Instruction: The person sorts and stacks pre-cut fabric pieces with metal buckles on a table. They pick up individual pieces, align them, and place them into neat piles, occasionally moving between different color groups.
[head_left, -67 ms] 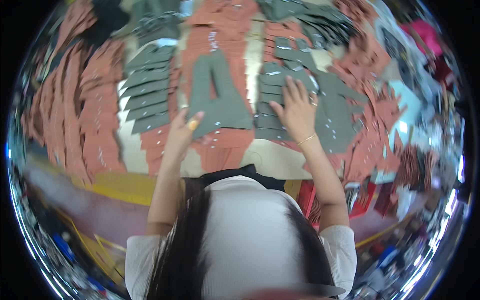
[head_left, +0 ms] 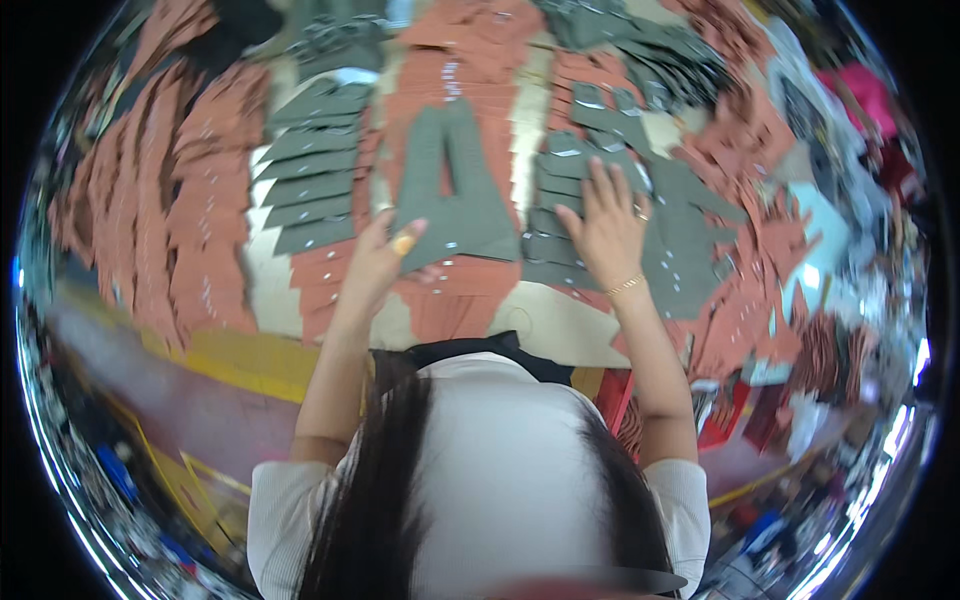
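A dark green cut fabric piece [head_left: 460, 220] with a long slit lies over a row of overlapping orange pieces [head_left: 470, 275] in front of me. My left hand [head_left: 380, 262] pinches its lower left corner, thumb on top and fingers underneath. To the right, my right hand [head_left: 612, 225] rests with fingers spread on a fanned stack of green pieces [head_left: 557, 195]. Small white stickers dot the pieces. More green pieces [head_left: 318, 185] lie fanned in a column left of the middle one.
Long orange stacks [head_left: 215, 215] cover the left of the pale table [head_left: 545, 312]. At the right lie a large green piece [head_left: 690, 240] and loose orange pieces [head_left: 735, 300]. Red bins [head_left: 725, 410] stand below the table's right edge.
The whole view has shifted slightly, so the table's contents sit a little further right. Both hands keep their places on the fabric.
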The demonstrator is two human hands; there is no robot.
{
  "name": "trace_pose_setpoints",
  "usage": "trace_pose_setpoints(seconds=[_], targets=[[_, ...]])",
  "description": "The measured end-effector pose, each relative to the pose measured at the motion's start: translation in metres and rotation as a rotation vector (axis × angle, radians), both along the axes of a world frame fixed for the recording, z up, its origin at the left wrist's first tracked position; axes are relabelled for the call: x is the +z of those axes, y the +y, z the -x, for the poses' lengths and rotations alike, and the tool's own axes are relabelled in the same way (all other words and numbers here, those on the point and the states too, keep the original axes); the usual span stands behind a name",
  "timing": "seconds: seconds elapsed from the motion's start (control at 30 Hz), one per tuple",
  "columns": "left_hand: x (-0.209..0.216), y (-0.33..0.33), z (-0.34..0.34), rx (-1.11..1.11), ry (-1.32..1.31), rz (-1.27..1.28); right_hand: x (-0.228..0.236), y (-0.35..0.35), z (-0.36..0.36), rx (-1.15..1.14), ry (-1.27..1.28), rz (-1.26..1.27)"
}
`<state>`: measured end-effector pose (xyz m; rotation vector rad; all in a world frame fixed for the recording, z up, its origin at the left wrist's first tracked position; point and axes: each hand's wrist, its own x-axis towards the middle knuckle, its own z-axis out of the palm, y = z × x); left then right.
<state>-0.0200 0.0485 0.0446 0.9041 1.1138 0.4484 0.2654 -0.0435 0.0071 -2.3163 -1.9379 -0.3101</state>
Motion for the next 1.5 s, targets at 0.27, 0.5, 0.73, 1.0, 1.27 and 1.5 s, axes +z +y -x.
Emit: trace_pose_setpoints(seconds=[0.27,0.5,0.73,1.0,1.27,1.5], targets=[[0.002,0.007,0.01,0.071,-0.139,0.197,0.066,0.042,-0.002,0.139,0.177,-0.15],[0.004,0.011,0.019,0.131,-0.305,0.293,0.061,0.026,0.104,0.526,0.254,-0.021],[-0.013,0.009,0.014,0.004,-0.135,0.142,0.061,0.025,0.122,0.593,0.638,0.166],[-0.019,0.01,0.016,-0.008,-0.21,0.13,0.068,0.137,0.139,0.678,0.459,-0.063],[-0.017,0.01,0.016,-0.013,-0.199,0.169,-0.006,0.257,0.205,0.555,0.21,0.297],[-0.015,0.013,0.017,-0.042,-0.211,0.142,0.023,0.263,0.182,0.576,0.42,-0.005]])
